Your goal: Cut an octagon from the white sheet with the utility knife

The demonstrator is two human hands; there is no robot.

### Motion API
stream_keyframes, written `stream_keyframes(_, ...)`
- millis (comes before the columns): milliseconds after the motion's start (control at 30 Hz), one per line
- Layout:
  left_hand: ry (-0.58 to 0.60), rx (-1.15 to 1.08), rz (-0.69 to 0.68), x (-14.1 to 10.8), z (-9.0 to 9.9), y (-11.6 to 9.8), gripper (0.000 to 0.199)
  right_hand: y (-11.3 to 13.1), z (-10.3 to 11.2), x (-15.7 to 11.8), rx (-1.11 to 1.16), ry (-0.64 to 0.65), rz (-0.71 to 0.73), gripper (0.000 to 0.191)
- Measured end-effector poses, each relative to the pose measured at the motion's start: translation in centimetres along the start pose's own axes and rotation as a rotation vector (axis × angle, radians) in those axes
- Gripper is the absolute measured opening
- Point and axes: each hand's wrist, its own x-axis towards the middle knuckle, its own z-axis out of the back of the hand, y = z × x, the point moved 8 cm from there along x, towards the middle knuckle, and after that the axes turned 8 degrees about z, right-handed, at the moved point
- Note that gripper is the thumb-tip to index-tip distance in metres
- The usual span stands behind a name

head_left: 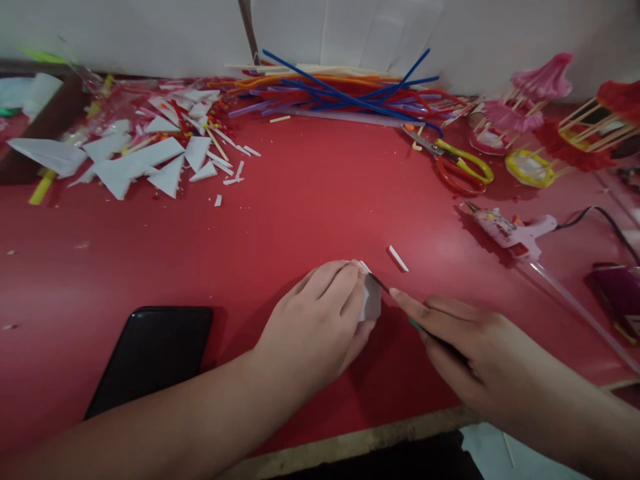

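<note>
My left hand (325, 313) is closed over a small white foam piece (371, 303), pressing it near the red tabletop; the fingers cover most of it. In my right hand (463, 340) is a slim dark-bladed craft knife (380, 283) with a bit of green on its handle, the index finger laid along it. The blade's tip meets the top edge of the foam piece, by my left fingertips. A thin white offcut strip (399, 259) lies just beyond, apart from both hands.
White foam scraps (135, 160) are heaped at the back left, and pipe cleaners (345, 97) along the wall. Scissors (457, 160), a glue gun (515, 233) with its cord, and pink and red stick models (575, 143) stand right. A black phone (155, 350) lies left of my arm.
</note>
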Motion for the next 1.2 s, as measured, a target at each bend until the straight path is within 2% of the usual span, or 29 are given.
stream_keyframes(167, 0.034, 0.002, 0.009, 0.2, -0.1, 0.1, 0.044, 0.0, -0.2, -2.6, 0.003, -0.029, 0.012, 0.066)
stream_keyframes(333, 0.071, 0.024, 0.021, 0.3, 0.0, 0.0, 0.042, -0.2, 0.3, -4.3, 0.004, -0.077, 0.014, 0.061)
stream_keyframes(467, 0.167, 0.044, 0.059, 0.3, 0.0, -0.4, 0.041, -1.8, 2.6, -4.6, 0.020, -0.293, -0.085, 0.051)
stream_keyframes(567, 0.260, 0.075, 0.059, 1.2, 0.1, -0.6, 0.030, -4.4, 4.6, -3.8, 0.136, -0.503, -0.214, 0.046)
stream_keyframes(633, 0.310, 0.099, 0.060, 2.6, 0.2, -0.5, 0.022, -6.2, 5.4, -2.2, 0.358, -0.608, -0.282, 0.050)
stream_keyframes(733, 0.335, 0.055, 0.102, 5.6, 0.1, -0.2, 0.024, -7.7, 6.4, 1.2, 0.647, -0.740, -0.257, 0.056)
stream_keyframes(800, 0.356, 0.007, 0.055, 7.4, -0.4, -0.8, 0.035, -8.1, 7.0, 3.1, 0.735, -0.802, -0.224, 0.060)
stream_keyframes(867, 0.381, -0.019, 0.028, 8.7, -1.2, -1.4, 0.043, -8.2, 6.9, 4.4, 0.802, -0.811, -0.200, 0.063)
stream_keyframes(900, 0.392, -0.025, 0.023, 9.3, -1.6, -1.5, 0.041, -8.3, 6.8, 4.7, 0.823, -0.813, -0.198, 0.063)
stream_keyframes(1033, 0.408, -0.038, -0.002, 10.9, -2.8, -1.0, 0.014, -9.2, 6.1, 4.1, 0.863, -0.813, -0.256, 0.063)
stream_keyframes(1100, 0.393, -0.034, -0.010, 11.6, -3.0, 0.3, 0.010, -9.8, 6.0, 3.6, 0.872, -0.817, -0.284, 0.063)
stream_keyframes(1200, 0.362, -0.002, 0.016, 12.4, -2.8, 3.5, 0.009, -10.5, 6.3, 3.2, 0.875, -0.873, -0.277, 0.065)
